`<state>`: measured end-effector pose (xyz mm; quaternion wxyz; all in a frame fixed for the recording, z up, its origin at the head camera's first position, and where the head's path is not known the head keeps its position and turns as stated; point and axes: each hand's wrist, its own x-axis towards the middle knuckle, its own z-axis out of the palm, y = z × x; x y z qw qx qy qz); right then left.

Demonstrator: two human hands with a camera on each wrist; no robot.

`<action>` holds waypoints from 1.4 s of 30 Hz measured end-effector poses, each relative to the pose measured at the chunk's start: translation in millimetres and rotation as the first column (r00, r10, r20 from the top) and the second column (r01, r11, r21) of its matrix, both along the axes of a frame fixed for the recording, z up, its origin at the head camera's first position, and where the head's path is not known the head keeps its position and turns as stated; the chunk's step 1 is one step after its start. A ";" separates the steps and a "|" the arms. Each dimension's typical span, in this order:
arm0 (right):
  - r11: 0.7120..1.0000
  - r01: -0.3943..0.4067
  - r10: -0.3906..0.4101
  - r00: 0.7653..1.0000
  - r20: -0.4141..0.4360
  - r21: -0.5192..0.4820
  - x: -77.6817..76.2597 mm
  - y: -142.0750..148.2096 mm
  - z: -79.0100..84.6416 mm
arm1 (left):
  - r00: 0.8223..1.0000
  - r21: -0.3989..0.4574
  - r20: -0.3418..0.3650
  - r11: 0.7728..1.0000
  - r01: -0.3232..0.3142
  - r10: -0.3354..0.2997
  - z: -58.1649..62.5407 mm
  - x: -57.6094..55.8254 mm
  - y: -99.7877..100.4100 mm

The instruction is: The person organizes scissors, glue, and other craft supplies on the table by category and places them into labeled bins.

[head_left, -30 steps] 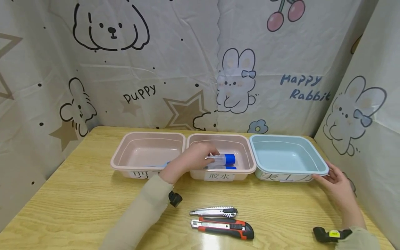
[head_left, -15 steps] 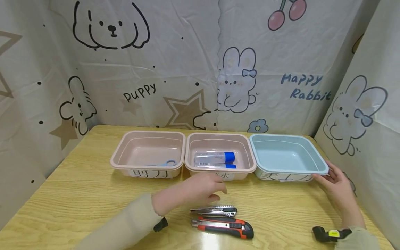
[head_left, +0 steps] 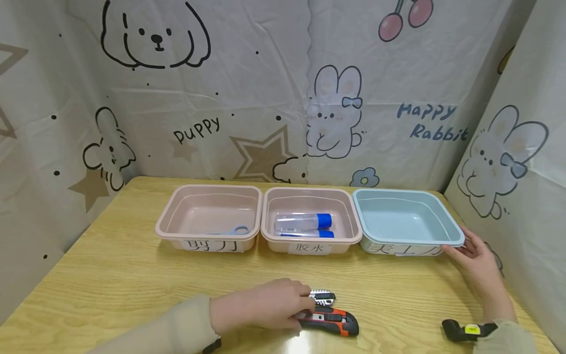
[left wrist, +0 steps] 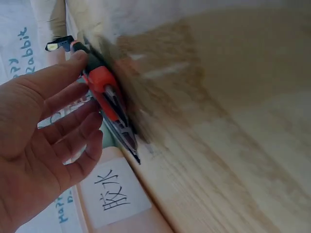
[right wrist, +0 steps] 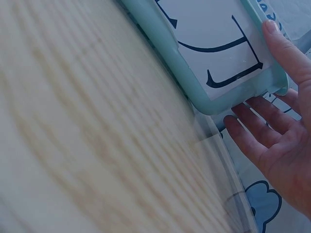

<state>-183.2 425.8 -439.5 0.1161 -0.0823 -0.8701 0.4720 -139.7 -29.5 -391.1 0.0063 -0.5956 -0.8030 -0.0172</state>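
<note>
My left hand [head_left: 271,305] is low over the red-and-black utility knife [head_left: 329,320], fingers bent and parted from the thumb. In the left wrist view the thumb [left wrist: 73,63] overlaps its handle, and no clear grip shows. Just beyond lies a silver utility knife [head_left: 324,298], partly covered by the fingers. Both knives lie on the table. At the right, my right hand [head_left: 479,263] holds the front right corner of a light blue plastic box [head_left: 400,242], thumb on the front rim and fingers along the side. The right wrist view shows the box's labelled wall [right wrist: 218,48] close up.
Left of the blue box stand two pink boxes in a row. The middle pink box [head_left: 311,241] contains two blue-capped glue bottles [head_left: 300,221]. In the left pink box [head_left: 208,238] lie scissors with a light blue handle [head_left: 240,230]. A printed curtain [head_left: 265,98] hangs behind the table [head_left: 110,285].
My left hand has let go of a glue bottle in the middle box, come out and moved toward me, down to the utility knives. My right hand stays at the blue box's corner.
</note>
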 end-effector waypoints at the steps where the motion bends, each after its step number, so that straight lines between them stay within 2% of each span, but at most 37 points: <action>1: 1.000 0.000 0.000 1.000 0.001 0.001 0.4 -0.9 0.9 | 0.999 -0.011 0.023 1.000 -0.022 0.022 -0.6 0.9 0.2; 7: 1.000 -0.004 0.004 1.000 0.016 0.013 1.7 -6.1 5.7 | 0.983 -0.089 0.115 0.988 -0.130 0.140 -2.3 7.0 -0.9; 13: 1.000 0.016 -0.016 1.000 0.007 0.014 -0.2 -8.6 6.4 | 0.985 -0.106 0.059 0.982 -0.157 0.164 -0.7 13.5 -3.7; 19: 1.000 0.021 -0.021 1.000 -0.002 0.001 -1.3 -4.8 2.7 | 0.977 -0.077 0.077 0.978 -0.193 0.199 -0.9 16.4 -4.0; 23: 1.000 0.024 -0.024 1.000 0.000 -0.012 -3.8 0.2 -2.8 | 0.979 -0.043 0.064 0.981 -0.189 0.192 -0.5 14.8 -2.6; 27: 1.000 0.024 -0.024 1.000 -0.002 0.011 -6.5 5.0 -8.7 | 0.982 0.003 0.043 0.983 -0.182 0.182 5.0 10.6 2.4; 31: 1.000 0.022 -0.022 1.000 -0.011 0.016 -7.0 6.6 -10.3 | 0.983 0.089 0.000 0.979 -0.182 0.182 14.6 3.7 13.0; 35: 1.000 0.006 -0.006 1.000 -0.013 0.010 -5.0 5.2 -6.6 | 0.979 0.165 0.014 0.965 -0.203 0.203 22.9 -6.6 25.5; 42: 1.000 0.010 -0.010 1.000 -0.027 0.007 -2.8 2.0 -5.7 | 0.975 0.298 0.024 0.929 -0.218 0.221 29.0 -30.8 46.3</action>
